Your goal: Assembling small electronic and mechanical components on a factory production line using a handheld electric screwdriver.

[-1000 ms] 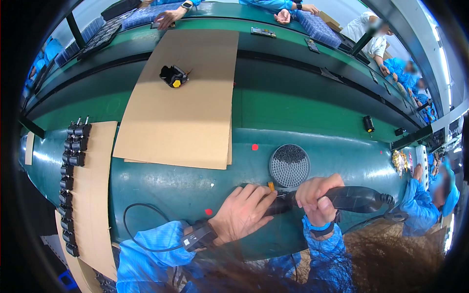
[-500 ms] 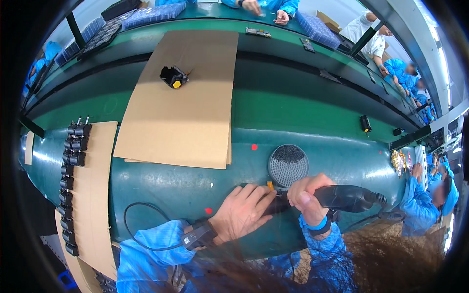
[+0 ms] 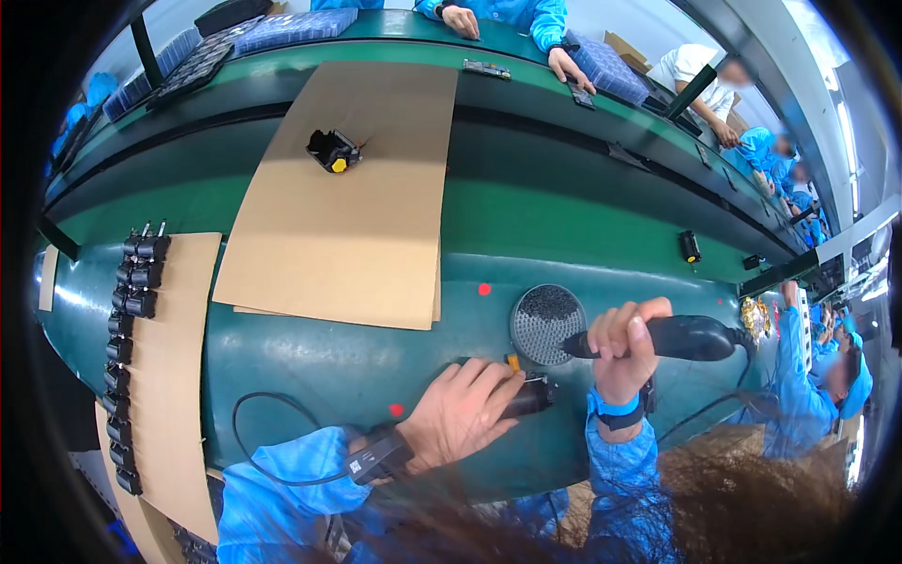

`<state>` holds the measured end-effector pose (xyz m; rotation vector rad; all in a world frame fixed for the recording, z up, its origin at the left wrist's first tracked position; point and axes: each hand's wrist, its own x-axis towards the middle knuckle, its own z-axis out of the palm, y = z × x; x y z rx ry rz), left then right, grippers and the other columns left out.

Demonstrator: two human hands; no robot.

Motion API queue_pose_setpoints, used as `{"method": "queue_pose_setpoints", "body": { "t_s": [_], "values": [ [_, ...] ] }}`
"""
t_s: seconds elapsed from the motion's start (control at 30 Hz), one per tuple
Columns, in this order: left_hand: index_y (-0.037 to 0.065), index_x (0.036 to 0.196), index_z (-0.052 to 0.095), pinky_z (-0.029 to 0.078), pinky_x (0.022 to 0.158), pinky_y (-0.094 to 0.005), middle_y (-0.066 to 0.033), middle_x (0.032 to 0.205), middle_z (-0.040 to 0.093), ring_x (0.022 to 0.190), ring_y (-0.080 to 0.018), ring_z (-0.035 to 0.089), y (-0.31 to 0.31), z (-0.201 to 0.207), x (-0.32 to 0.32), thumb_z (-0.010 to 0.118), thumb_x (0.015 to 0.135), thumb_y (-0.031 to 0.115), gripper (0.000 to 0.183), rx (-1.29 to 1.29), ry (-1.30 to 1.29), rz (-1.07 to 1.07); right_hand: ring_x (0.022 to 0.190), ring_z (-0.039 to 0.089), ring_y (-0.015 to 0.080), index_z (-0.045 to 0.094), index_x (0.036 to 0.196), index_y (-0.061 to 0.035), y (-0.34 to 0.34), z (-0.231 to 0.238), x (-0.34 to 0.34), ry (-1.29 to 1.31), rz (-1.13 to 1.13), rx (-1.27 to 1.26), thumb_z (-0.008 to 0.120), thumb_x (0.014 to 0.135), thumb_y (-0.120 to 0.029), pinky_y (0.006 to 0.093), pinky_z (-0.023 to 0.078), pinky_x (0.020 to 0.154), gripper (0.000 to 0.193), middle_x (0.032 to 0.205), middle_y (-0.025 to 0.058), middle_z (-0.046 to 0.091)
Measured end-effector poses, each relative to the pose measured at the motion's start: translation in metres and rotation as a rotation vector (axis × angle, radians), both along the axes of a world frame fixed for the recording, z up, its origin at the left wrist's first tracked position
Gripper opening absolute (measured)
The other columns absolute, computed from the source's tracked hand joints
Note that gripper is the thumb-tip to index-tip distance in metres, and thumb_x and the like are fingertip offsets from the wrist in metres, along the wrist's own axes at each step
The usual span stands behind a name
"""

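Observation:
My right hand (image 3: 624,353) is wrapped round a black electric screwdriver (image 3: 693,338), held level with its narrow end pointing left. That tip is over the right edge of a round grey screw tray (image 3: 537,350), whose far part holds a heap of small dark screws (image 3: 550,303). On the green table, my left hand (image 3: 460,414) grips a small black cylindrical housing (image 3: 534,397); my fingers hide much of it. A small orange-yellow piece (image 3: 513,361) shows beside its upper side.
Cardboard sheets (image 3: 338,254) lie ahead, bearing a black part with a yellow knob (image 3: 334,150). Several black housings (image 3: 120,376) line a cardboard strip at left. Another black housing (image 3: 690,246) lies far right. Co-workers in blue sit opposite and at right.
My right hand has lifted the screwdriver off the housing and moved it up and right toward the screw tray. My left hand stays on the housing. Opposite, a co-worker's hand now touches a dark part.

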<state>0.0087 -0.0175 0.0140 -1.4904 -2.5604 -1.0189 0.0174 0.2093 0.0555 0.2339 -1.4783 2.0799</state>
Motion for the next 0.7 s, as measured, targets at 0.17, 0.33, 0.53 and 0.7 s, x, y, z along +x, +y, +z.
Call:
{"method": "queue_pose_setpoints", "body": {
  "t_s": [0.17, 0.33, 0.53, 0.7],
  "values": [
    [0.006, 0.127, 0.062, 0.051, 0.088, -0.0361, -0.0048, 0.116, 0.058, 0.105, -0.0233, 0.057, 0.002, 0.004, 0.001, 0.083, 0.076, 0.031, 0.060, 0.009, 0.008, -0.003, 0.051, 0.041, 0.0114, 0.043, 0.097, -0.0086, 0.003, -0.006, -0.005, -0.032, -0.003, 0.021, 0.058, 0.097, -0.007, 0.0298, 0.042, 0.051, 0.015, 0.063, 0.0018, 0.042],
    [0.007, 0.127, 0.062, 0.051, 0.088, -0.0358, -0.0050, 0.116, 0.058, 0.105, -0.0233, 0.057, 0.003, 0.000, 0.000, 0.083, 0.076, 0.031, 0.060, 0.020, 0.013, -0.004, 0.050, 0.040, 0.0123, 0.043, 0.097, -0.0096, 0.004, -0.012, -0.009, -0.063, -0.006, 0.067, 0.053, 0.098, -0.009, 0.0301, 0.040, 0.049, 0.010, 0.064, 0.0015, 0.041],
    [0.007, 0.127, 0.062, 0.050, 0.089, -0.0357, -0.0048, 0.117, 0.058, 0.105, -0.0229, 0.057, 0.001, 0.002, 0.001, 0.083, 0.076, 0.032, 0.061, 0.007, 0.020, 0.006, 0.051, 0.041, 0.0122, 0.043, 0.094, -0.0085, 0.004, -0.012, -0.006, -0.097, 0.031, 0.041, 0.057, 0.095, -0.004, 0.0311, 0.043, 0.051, 0.014, 0.063, 0.0023, 0.042],
    [0.006, 0.126, 0.063, 0.049, 0.089, -0.0365, -0.0052, 0.115, 0.057, 0.106, -0.0233, 0.056, -0.002, -0.001, -0.005, 0.081, 0.078, 0.041, 0.062, -0.025, 0.049, 0.017, 0.050, 0.040, 0.0122, 0.041, 0.091, -0.0095, 0.003, -0.007, -0.005, -0.050, 0.014, 0.021, 0.058, 0.094, -0.006, 0.0312, 0.041, 0.050, 0.018, 0.062, 0.0019, 0.040]
  ]
}}
